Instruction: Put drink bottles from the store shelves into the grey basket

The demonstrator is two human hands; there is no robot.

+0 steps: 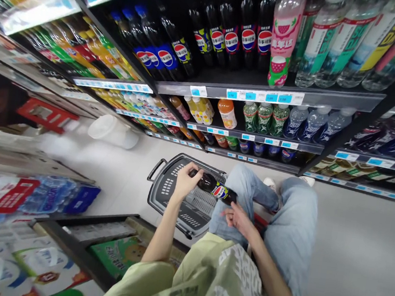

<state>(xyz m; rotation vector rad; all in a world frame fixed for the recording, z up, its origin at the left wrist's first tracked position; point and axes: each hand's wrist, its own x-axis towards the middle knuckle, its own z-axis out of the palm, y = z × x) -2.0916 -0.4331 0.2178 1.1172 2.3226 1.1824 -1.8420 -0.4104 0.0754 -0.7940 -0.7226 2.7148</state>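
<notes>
A dark cola bottle [220, 191] with a red, white and blue round logo lies tilted across my lap, above a grey plastic shopping basket [161, 201] on the floor. The fingers of my left hand [187, 181] are closed round its neck and cap end. At the base end is my right hand [241, 220], fingers apart, one fingertip at or touching the bottle's bottom. The basket shows slotted walls and a side handle, and the bottle and my leg hide part of it.
Ahead stands a drinks shelf [176, 88] with rows of bottles, among them a pink bottle [284, 38]. A white bucket [112, 130] stands on the floor at left. Shrink-wrapped water packs [49, 195] and a dark-framed rack [72, 243] are at lower left.
</notes>
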